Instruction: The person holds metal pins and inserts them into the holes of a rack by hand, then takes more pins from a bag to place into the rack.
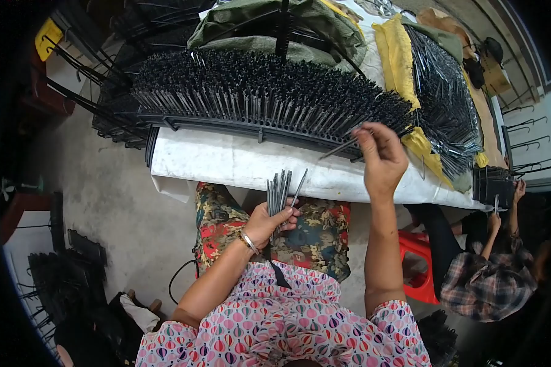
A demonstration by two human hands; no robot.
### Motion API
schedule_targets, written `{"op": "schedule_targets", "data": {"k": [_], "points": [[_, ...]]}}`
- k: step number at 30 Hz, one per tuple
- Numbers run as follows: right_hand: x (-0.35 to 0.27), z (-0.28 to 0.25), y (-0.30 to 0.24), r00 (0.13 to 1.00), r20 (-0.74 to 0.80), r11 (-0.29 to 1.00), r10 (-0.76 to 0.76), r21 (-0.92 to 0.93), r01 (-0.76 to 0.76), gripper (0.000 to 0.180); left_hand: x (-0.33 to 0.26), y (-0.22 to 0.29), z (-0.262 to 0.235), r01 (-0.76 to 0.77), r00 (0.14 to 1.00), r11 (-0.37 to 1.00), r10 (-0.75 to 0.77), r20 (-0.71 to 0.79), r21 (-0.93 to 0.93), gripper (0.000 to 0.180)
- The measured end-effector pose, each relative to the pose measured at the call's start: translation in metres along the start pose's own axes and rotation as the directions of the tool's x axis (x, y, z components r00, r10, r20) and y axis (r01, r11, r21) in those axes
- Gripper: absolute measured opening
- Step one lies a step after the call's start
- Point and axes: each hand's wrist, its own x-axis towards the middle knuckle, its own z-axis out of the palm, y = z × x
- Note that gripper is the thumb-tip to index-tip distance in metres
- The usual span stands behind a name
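My left hand (266,223) is closed round a bundle of thin dark grey rods (278,191), which stick up above the fingers. One rod (300,186) leans out of the bundle to the right. My right hand (384,156) pinches a single thin rod (338,148) that slants down to the left, close to the front edge of a long black rack (226,129). Holes run along the rack's front rim. Densely packed dark rods (251,95) stand upright in it. What sits at the rods' far ends is too small to tell.
White sheeting (226,160) covers the table under the rack. Yellow-edged sacks (398,58) hold a heap of dark rods (441,92) at the right. A co-worker in a checked shirt (490,284) sits near a red stool (413,275). Black wire racks (82,73) stand at the left.
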Motion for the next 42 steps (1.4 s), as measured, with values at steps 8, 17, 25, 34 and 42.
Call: {"op": "schedule_targets", "data": {"k": [8, 17, 25, 34, 42], "points": [[0.04, -0.001, 0.016, 0.968, 0.113, 0.974, -0.223, -0.022, 0.227, 0.016, -0.002, -0.003, 0.004, 0.038, 0.999, 0.999, -0.038, -0.018, -0.035, 0.028], [0.038, -0.001, 0.01, 0.993, 0.07, 0.995, -0.099, 0.016, 0.098, 0.017, -0.008, 0.009, 0.014, 0.014, 0.999, 0.996, -0.011, 0.037, -0.089, 0.03], [0.043, 0.0, 0.016, 0.983, 0.084, 0.987, -0.161, 0.001, 0.161, 0.017, -0.01, 0.008, 0.014, 0.034, 0.999, 0.992, -0.029, 0.042, -0.122, 0.032], [0.041, 0.002, 0.018, 0.975, 0.092, 0.977, -0.203, -0.044, 0.207, 0.016, -0.001, 0.0, 0.01, 0.049, 0.998, 0.986, -0.055, -0.035, -0.159, 0.033], [0.038, -0.004, 0.02, 0.976, 0.091, 0.978, -0.196, -0.05, 0.201, 0.015, -0.001, 0.0, 0.007, 0.055, 0.998, 0.99, -0.055, 0.003, -0.127, 0.032]]}}
